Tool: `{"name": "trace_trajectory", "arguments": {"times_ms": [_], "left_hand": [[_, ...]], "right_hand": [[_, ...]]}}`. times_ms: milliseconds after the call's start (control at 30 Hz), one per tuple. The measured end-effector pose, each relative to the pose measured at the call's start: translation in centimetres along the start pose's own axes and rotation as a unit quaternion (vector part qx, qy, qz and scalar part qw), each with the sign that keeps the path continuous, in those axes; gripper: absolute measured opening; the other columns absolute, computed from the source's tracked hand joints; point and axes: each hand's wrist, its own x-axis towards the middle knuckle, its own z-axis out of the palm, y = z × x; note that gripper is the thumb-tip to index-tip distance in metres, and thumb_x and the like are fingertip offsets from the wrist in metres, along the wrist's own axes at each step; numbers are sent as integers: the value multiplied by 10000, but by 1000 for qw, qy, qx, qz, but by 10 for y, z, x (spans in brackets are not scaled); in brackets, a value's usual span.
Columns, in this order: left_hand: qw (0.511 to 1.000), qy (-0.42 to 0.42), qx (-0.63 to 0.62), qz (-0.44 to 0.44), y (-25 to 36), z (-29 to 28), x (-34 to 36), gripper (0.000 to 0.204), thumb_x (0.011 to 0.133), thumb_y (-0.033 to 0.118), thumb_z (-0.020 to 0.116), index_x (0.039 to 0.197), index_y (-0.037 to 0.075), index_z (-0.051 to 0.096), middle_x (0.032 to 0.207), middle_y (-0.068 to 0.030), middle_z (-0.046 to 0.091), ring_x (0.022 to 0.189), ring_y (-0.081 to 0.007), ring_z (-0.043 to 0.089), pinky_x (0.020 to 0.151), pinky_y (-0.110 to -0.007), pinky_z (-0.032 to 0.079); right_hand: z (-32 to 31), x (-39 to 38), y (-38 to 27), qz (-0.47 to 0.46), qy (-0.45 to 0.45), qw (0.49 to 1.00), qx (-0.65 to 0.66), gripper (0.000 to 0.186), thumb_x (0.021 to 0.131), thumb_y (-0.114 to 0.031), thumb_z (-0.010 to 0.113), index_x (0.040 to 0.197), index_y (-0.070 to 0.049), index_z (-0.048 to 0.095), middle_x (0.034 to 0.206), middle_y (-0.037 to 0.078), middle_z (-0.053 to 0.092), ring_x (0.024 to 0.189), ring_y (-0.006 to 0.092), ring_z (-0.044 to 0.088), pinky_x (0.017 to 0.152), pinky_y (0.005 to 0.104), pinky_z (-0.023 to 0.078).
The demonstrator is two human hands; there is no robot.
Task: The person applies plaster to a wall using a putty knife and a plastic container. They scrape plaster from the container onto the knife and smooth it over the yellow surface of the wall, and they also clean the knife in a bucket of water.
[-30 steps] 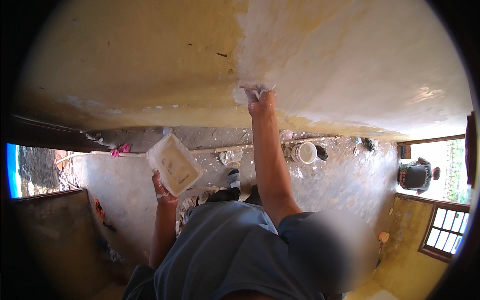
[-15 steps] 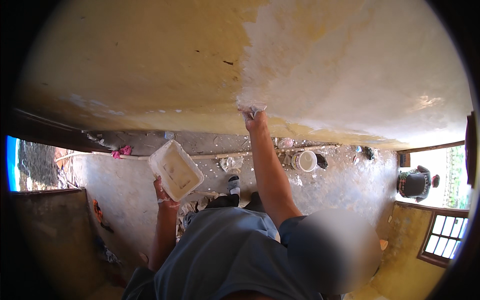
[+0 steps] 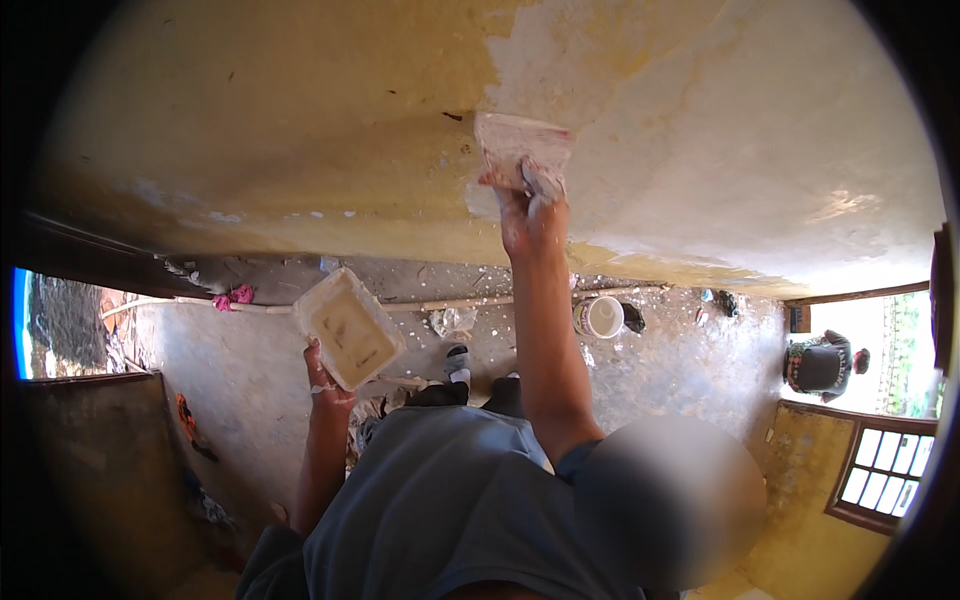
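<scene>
My right hand (image 3: 533,212) is raised to the wall and closed on a broad, flat putty spreader (image 3: 522,142) smeared with pale filler. The spreader's blade lies against the wall (image 3: 330,130), along the border between yellow paint and a whitish coated area (image 3: 700,150). In my left hand (image 3: 325,372) is a white rectangular tub (image 3: 350,328), gripped by its near left side. Pale paste coats the tub's inside, with a few darker marks on its bottom. The left fingers are mostly hidden beneath the tub.
A white bucket (image 3: 601,317) stands on the floor right of my arm, beside a black bag (image 3: 633,318). Along the wall's foot lies a long pole (image 3: 440,304), with a pink cloth (image 3: 236,297) on it. Crumpled plastic (image 3: 453,321) lies near my feet. Another person (image 3: 822,367) is at the right doorway.
My right hand has moved up the wall with the putty spreader, whose face now shows more fully. The tub in my left hand has shifted only slightly.
</scene>
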Motion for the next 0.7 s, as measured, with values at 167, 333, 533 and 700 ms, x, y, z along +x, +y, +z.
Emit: {"name": "trace_trajectory", "arguments": {"times_ms": [167, 333, 533, 700], "left_hand": [[999, -43, -23, -5, -2, 15, 5, 577, 855, 402, 507, 1346, 117, 404, 1298, -78, 509, 1179, -281, 508, 982, -492, 425], [1000, -18, -14, -18, 1, 5, 8, 580, 842, 401, 526, 1334, 114, 418, 1277, -81, 524, 1153, -298, 524, 964, -504, 438], [999, -48, -20, 2, 2, 39, -1, 575, 834, 382, 537, 1327, 110, 424, 1262, -80, 537, 1134, -297, 539, 940, -496, 462], [997, -74, -29, -23, -1, 33, 7, 586, 836, 387, 539, 1334, 105, 414, 1283, -85, 521, 1162, -298, 520, 962, -500, 445]], "right_hand": [[-52, 8, -14, -36, -23, 993, -111, 285, 825, -76, 536, 1082, 40, 490, 936, 162, 572, 828, 320, 611, 731, 472, 557], [67, 0, -43, -80, 24, 995, -58, 241, 838, -52, 517, 1065, 22, 486, 932, 150, 541, 828, 290, 586, 716, 516, 558], [-63, -4, 4, 48, 99, 987, -118, 455, 874, -44, 504, 1294, -69, 328, 1150, 228, 489, 937, 353, 598, 664, 511, 585], [-125, 75, 14, 92, 187, 977, -37, 291, 842, 19, 457, 1131, 24, 433, 1040, 208, 549, 855, 405, 614, 679, 530, 582]]}}
